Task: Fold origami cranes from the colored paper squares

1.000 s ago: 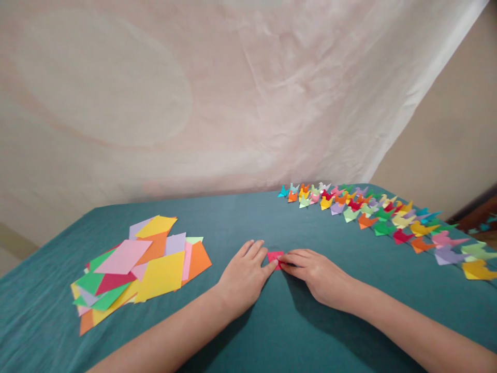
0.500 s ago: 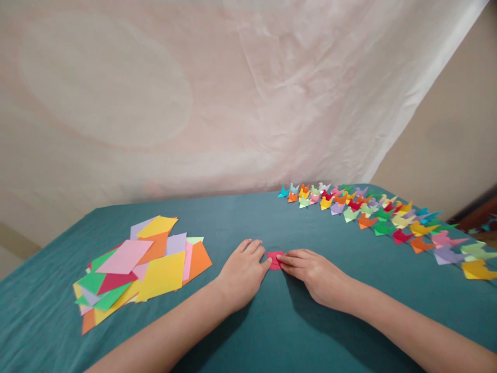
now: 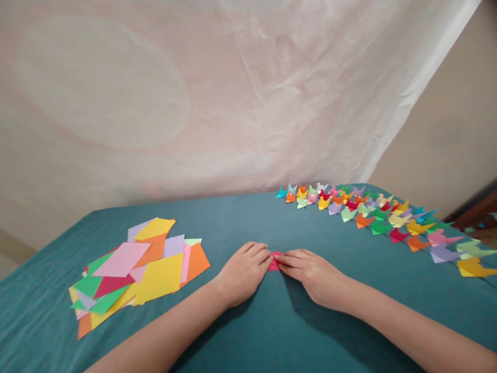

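Note:
A small folded piece of red paper (image 3: pixel 274 264) lies on the teal tablecloth between my two hands. My left hand (image 3: pixel 244 272) is at its left edge, fingers close together and curled, with thumb and fingertips on the paper. From the other side, my right hand (image 3: pixel 313 274) presses its bunched fingertips onto the right part of the paper. Fingers cover both sides of the paper, so only its middle shows. Whether the fingers pinch it or only press it down is hard to see.
Left of my hands lies a loose pile of coloured paper sheets (image 3: pixel 161 277). Several rows of folded paper birds (image 3: pixel 379 228) stand along the right side of the teal tablecloth (image 3: pixel 233 217). A pale hanging cloth (image 3: pixel 217 103) rises behind the table.
My left hand has moved slightly right and its fingers now cover the paper's left edge. My right hand stays on the paper. The whole view has shifted a little.

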`<state>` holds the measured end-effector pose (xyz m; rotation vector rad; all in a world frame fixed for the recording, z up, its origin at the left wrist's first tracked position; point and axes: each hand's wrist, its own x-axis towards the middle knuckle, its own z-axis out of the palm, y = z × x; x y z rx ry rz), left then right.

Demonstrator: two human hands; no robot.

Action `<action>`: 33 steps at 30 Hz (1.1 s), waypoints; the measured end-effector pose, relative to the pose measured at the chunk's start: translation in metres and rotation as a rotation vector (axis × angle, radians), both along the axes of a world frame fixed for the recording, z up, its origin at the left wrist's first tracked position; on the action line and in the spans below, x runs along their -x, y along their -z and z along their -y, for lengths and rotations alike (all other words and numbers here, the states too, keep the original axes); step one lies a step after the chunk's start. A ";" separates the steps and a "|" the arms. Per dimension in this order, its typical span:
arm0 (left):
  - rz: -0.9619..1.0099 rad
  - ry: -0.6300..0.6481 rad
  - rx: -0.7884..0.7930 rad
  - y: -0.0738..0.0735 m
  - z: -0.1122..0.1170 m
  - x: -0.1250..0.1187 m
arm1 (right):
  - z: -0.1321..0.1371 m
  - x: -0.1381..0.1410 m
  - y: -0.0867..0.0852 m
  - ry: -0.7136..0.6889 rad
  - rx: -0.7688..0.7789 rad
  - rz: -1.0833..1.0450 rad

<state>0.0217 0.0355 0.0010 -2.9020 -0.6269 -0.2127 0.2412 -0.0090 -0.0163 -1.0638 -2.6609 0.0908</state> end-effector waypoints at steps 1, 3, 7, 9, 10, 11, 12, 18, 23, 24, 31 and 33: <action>-0.012 0.001 -0.020 0.000 0.001 -0.001 | 0.000 0.000 -0.001 0.002 0.002 -0.001; -0.031 0.001 -0.055 0.002 0.002 -0.001 | -0.001 0.000 -0.002 0.002 0.008 0.001; -0.047 0.015 -0.104 0.003 0.002 -0.002 | -0.002 -0.001 -0.002 -0.009 0.008 -0.015; -0.052 0.025 -0.108 0.003 0.003 -0.002 | -0.002 -0.001 -0.002 -0.007 0.007 -0.020; -0.055 0.029 -0.102 0.003 0.003 -0.002 | -0.002 -0.002 -0.002 -0.004 0.009 -0.020; -0.056 0.031 -0.094 0.003 0.003 -0.003 | -0.002 -0.002 -0.002 -0.002 0.009 -0.020; -0.055 0.033 -0.084 0.002 0.002 -0.003 | -0.002 -0.002 -0.002 -0.001 0.011 -0.021; -0.033 0.049 -0.046 -0.001 -0.001 -0.003 | -0.003 -0.003 -0.001 -0.014 0.008 -0.029; -0.021 0.055 -0.047 -0.001 -0.001 -0.002 | -0.003 0.000 0.000 -0.008 -0.011 -0.025; -0.020 0.055 -0.046 -0.001 -0.001 -0.003 | -0.003 0.000 -0.001 -0.007 -0.010 -0.014; -0.009 0.024 -0.049 0.000 -0.002 -0.004 | -0.001 0.004 -0.009 0.002 -0.028 0.094; -0.009 0.008 -0.046 -0.001 -0.002 -0.004 | 0.000 0.004 -0.011 -0.003 -0.031 0.121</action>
